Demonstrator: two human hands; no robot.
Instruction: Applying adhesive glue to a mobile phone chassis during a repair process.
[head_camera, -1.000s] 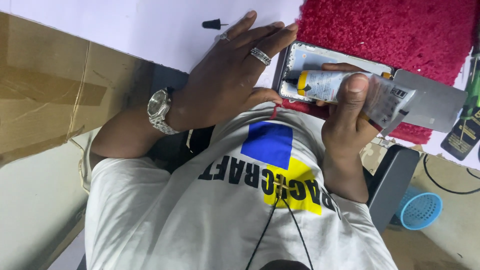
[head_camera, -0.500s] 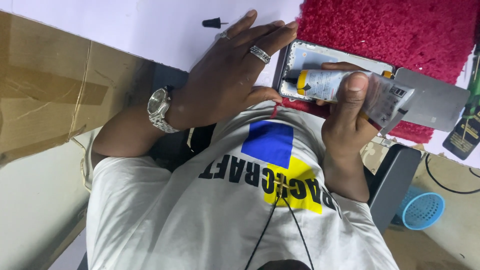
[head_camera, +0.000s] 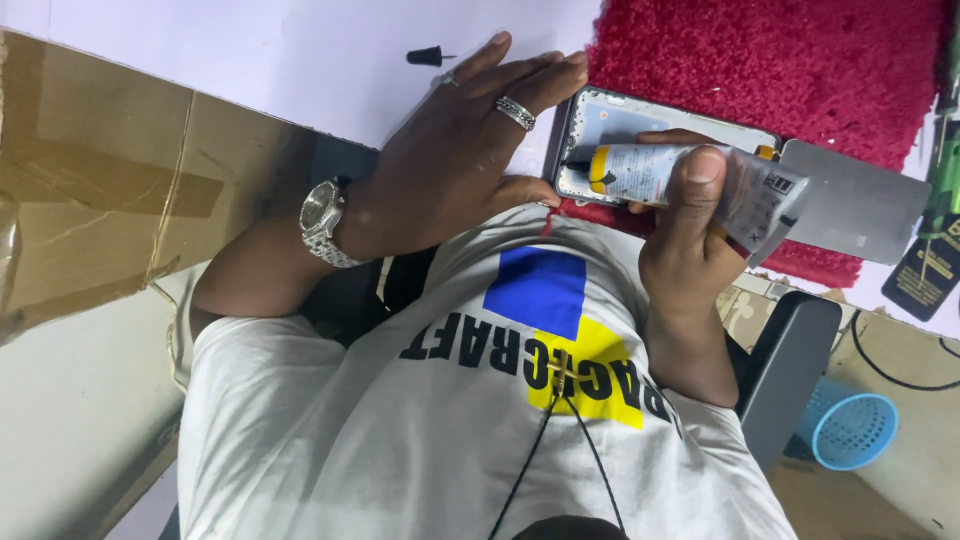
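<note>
Glue tube sits clamped in the right hand, fingers curled shut around it, its dark nozzle touching the inner edge of the phone frame. Left hand lies flat and spread, fingertips pressing the frame's near side. Frame rests on a red mat on the white table. A small black cap lies near the left fingers.

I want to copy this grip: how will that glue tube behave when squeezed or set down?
The glue tube looks soft, its flattened tail creased, so it probably dents under the right hand. Its round body may roll if laid down.
</note>
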